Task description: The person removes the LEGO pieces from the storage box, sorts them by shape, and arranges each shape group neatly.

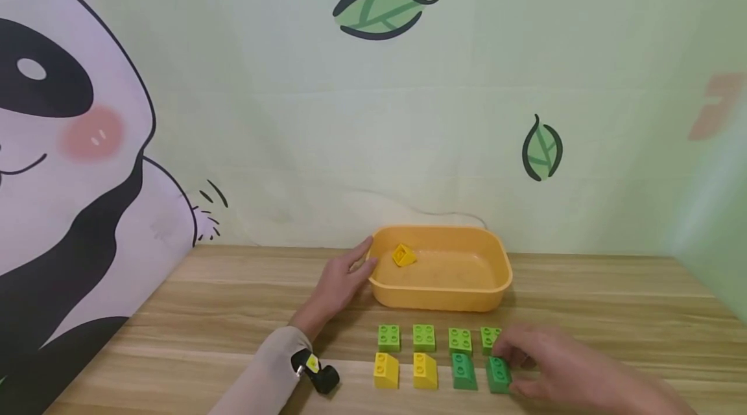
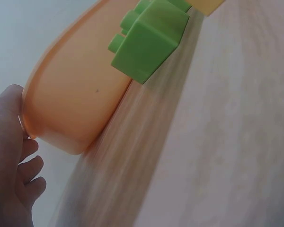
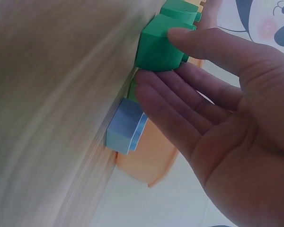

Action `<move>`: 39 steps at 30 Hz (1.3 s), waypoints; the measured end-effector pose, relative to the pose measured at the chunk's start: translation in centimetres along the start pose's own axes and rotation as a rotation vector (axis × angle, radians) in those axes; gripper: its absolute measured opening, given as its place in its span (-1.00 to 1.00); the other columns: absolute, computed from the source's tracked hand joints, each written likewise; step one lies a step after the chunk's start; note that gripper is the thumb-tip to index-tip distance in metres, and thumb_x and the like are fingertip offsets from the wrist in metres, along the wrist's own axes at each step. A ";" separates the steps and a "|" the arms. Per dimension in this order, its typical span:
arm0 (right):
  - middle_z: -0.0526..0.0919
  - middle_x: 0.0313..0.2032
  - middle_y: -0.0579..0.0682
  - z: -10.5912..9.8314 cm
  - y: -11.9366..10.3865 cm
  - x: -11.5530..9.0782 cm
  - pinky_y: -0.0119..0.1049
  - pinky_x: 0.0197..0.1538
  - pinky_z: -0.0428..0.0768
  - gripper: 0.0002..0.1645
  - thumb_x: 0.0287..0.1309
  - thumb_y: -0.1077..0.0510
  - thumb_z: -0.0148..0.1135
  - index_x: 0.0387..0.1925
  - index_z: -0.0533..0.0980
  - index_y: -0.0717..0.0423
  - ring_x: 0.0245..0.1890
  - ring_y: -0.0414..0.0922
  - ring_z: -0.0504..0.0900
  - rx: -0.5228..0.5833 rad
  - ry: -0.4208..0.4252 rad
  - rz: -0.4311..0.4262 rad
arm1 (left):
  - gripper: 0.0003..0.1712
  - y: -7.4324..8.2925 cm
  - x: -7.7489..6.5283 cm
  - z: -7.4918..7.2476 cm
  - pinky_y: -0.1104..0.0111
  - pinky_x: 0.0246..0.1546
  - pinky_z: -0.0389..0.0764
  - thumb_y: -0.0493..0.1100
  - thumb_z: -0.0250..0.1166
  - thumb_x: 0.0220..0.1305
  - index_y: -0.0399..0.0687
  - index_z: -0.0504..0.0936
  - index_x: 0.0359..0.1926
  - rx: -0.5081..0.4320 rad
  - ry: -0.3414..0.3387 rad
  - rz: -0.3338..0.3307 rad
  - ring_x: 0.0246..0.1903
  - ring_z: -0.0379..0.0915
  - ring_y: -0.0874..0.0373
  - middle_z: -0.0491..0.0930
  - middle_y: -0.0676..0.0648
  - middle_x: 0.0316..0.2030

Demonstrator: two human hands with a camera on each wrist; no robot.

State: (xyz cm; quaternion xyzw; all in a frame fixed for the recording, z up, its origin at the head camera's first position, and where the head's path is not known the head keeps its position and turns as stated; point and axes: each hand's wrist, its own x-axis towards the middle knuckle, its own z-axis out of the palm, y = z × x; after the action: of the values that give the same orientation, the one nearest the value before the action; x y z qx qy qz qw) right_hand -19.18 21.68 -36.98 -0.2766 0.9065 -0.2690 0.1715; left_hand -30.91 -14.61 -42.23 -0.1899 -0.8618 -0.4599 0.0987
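At the bin's left end my left hand (image 1: 341, 277) grips the rim of the yellow-orange plastic bin (image 1: 438, 298), thumb over the edge. The bin holds one yellow sloped toy brick (image 1: 403, 255). My right hand (image 1: 545, 360) pinches a dark green sloped brick (image 1: 498, 375) at the right end of the front row; in the right wrist view its thumb (image 3: 184, 38) lies against that brick. Left of it in the row are another dark green sloped brick (image 1: 463, 371) and two yellow ones. Behind runs a row of light green square bricks (image 1: 424, 337), the rightmost partly covered by my right hand.
A blue brick (image 3: 125, 125) stands near my right fingers in the right wrist view, hidden in the head view. The wooden table (image 1: 175, 337) meets a printed cloth backdrop (image 1: 280, 110) behind the bin. A thin cable (image 1: 432, 211) runs along the backdrop.
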 end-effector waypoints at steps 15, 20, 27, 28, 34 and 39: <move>0.70 -0.07 -0.24 0.0 -0.4 0.2 -0.07 0.03 0.73 -0.62 0.21 0.18 0.55 0.03 0.65 -0.08 -0.11 -0.16 0.64 0.015 -0.002 0.054 | -0.36 0.3 -0.2 -0.4 0.01 0.53 0.24 -0.03 0.18 0.64 -0.16 0.33 0.58 -0.003 -0.001 -0.003 0.52 0.23 -0.10 0.29 -0.11 0.55; 0.70 -0.04 -0.22 -0.2 -0.6 0.0 -0.01 0.05 0.73 -0.61 0.20 0.15 0.56 0.05 0.65 -0.08 -0.07 -0.13 0.65 0.030 -0.001 0.064 | -0.36 0.2 -0.2 -0.4 0.01 0.53 0.24 -0.05 0.18 0.64 -0.17 0.33 0.58 0.005 0.001 0.001 0.51 0.24 -0.11 0.29 -0.11 0.54; 0.72 -0.04 -0.19 -0.9 -0.7 -0.1 -0.13 -0.02 0.77 -0.61 0.21 0.11 0.57 0.04 0.64 0.00 -0.09 -0.19 0.68 -0.014 0.056 -0.041 | -0.37 0.0 -0.1 -0.3 0.00 0.54 0.23 -0.06 0.18 0.64 -0.19 0.33 0.57 0.000 0.001 0.005 0.51 0.24 -0.12 0.30 -0.13 0.54; 0.72 -0.04 -0.19 -1.0 -0.7 -0.2 -0.16 -0.04 0.77 -0.61 0.22 0.10 0.57 0.05 0.64 0.01 -0.10 -0.21 0.68 -0.027 0.070 -0.070 | -0.37 0.1 0.0 -0.3 -0.01 0.54 0.23 -0.06 0.18 0.64 -0.19 0.33 0.58 -0.002 0.000 0.003 0.52 0.23 -0.12 0.29 -0.13 0.54; 0.73 -0.01 -0.18 -1.7 -1.4 0.1 -0.18 -0.03 0.78 -0.61 0.29 0.08 0.53 0.09 0.61 0.00 -0.08 -0.18 0.70 -0.041 0.155 -0.181 | -0.36 0.1 0.0 -0.1 -0.01 0.54 0.23 -0.04 0.17 0.64 -0.17 0.32 0.59 -0.002 -0.007 -0.005 0.52 0.23 -0.12 0.28 -0.12 0.55; 0.74 0.01 -0.08 -2.5 -2.4 1.2 -0.15 0.01 0.78 -0.60 0.27 0.15 0.54 0.08 0.61 0.07 -0.03 -0.06 0.71 -0.066 0.232 -0.241 | -0.36 0.2 0.0 0.0 -0.02 0.54 0.23 -0.04 0.17 0.65 -0.16 0.32 0.59 -0.002 -0.003 -0.010 0.52 0.22 -0.12 0.28 -0.11 0.55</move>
State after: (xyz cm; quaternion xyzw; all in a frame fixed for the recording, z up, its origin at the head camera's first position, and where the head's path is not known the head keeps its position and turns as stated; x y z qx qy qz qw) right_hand -20.28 20.20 -33.80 -0.3559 0.8887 -0.2880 0.0231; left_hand -30.78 -14.52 -42.07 -0.1863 -0.8625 -0.4609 0.0948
